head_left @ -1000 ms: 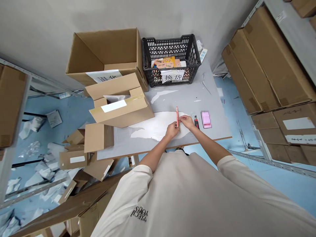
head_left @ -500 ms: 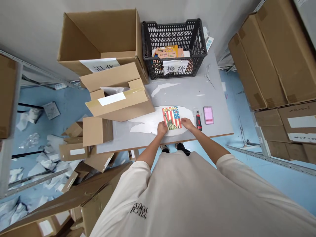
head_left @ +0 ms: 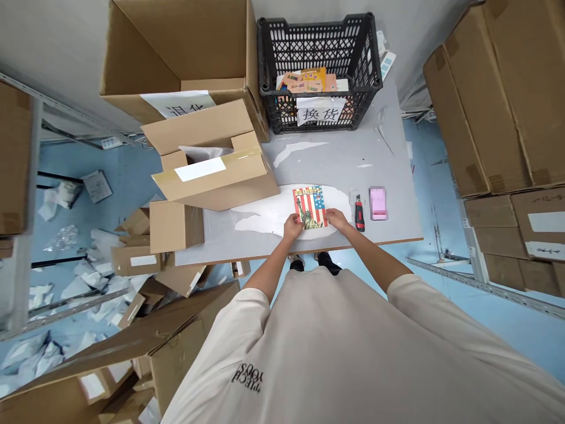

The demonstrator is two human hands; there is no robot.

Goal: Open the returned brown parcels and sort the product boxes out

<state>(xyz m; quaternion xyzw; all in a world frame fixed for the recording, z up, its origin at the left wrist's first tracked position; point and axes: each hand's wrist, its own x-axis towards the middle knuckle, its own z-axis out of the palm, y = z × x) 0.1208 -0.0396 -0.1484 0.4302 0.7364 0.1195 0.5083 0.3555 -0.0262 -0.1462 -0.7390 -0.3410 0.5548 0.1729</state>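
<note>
Head view, looking down at the grey table (head_left: 344,159). I had the booklet (head_left: 310,206) in both hands, cover up, with flag stripes and a statue printed on it. My left hand (head_left: 292,227) was pinched shut on its lower left corner and my right hand (head_left: 338,219) was pinched shut on its lower right corner. The booklet stuck out away from me beyond both grips, so its near edge sat between my hands and most of the cover was clear of the fingers. It lay over the white patch (head_left: 265,221) on the table, near the front edge; I could not tell whether it was flat on the surface or just above it.

A red and black cutter (head_left: 359,214) lay just right of my right hand, not touching it, and a pink blurred item (head_left: 378,203) lay just beyond that. A taped cardboard box (head_left: 216,174) with open flaps sat on the table to the left, well apart from my left hand. The black crate (head_left: 273,53) stood at the far edge with small packs inside and a paper label on its front. Next to it on the left stood a large open carton (head_left: 176,47).
</note>
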